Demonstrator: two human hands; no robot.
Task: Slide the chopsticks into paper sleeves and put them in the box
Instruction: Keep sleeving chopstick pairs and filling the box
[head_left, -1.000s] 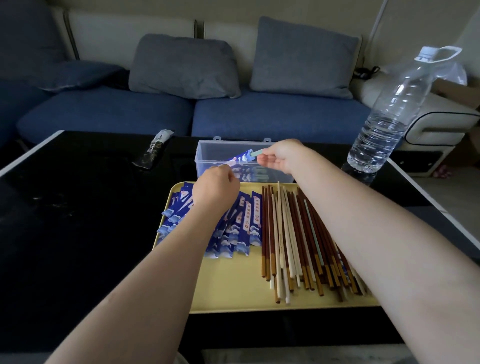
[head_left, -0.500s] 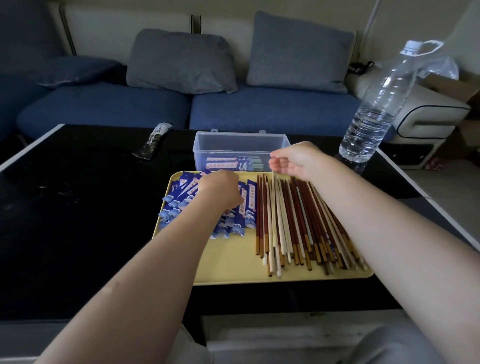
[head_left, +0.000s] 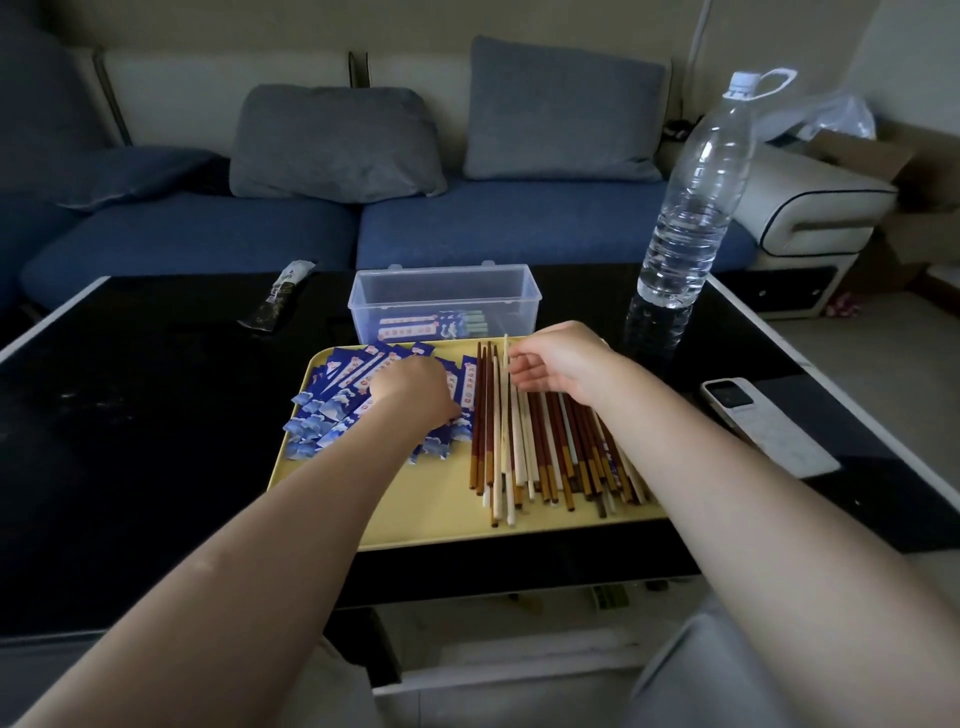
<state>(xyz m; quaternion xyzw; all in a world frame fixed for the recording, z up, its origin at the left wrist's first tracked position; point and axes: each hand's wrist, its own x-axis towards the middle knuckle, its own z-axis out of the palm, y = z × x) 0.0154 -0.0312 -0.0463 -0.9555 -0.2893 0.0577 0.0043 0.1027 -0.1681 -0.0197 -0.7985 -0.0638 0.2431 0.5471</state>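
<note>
A yellow tray (head_left: 415, 514) holds a heap of blue paper sleeves (head_left: 337, 395) on its left half and several brown and cream chopsticks (head_left: 550, 452) on its right half. My left hand (head_left: 415, 387) lies on the sleeves with its fingers curled down into the heap, gripping a sleeve there. My right hand (head_left: 563, 364) hovers over the far ends of the chopsticks and pinches one cream chopstick (head_left: 506, 343) between thumb and forefinger. Behind the tray stands the clear plastic box (head_left: 441, 291), with a few sleeved chopsticks (head_left: 415, 327) lying in it.
A tall water bottle (head_left: 691, 208) stands at the back right of the black table (head_left: 130, 415). A white remote (head_left: 763, 426) lies right of the tray. A dark wrapped packet (head_left: 278, 301) lies at the back left. A blue sofa runs behind the table.
My right hand let a sleeved pair go into the box, drew back over the loose chopsticks and now pinches a cream one. My left hand stayed on the sleeves.
</note>
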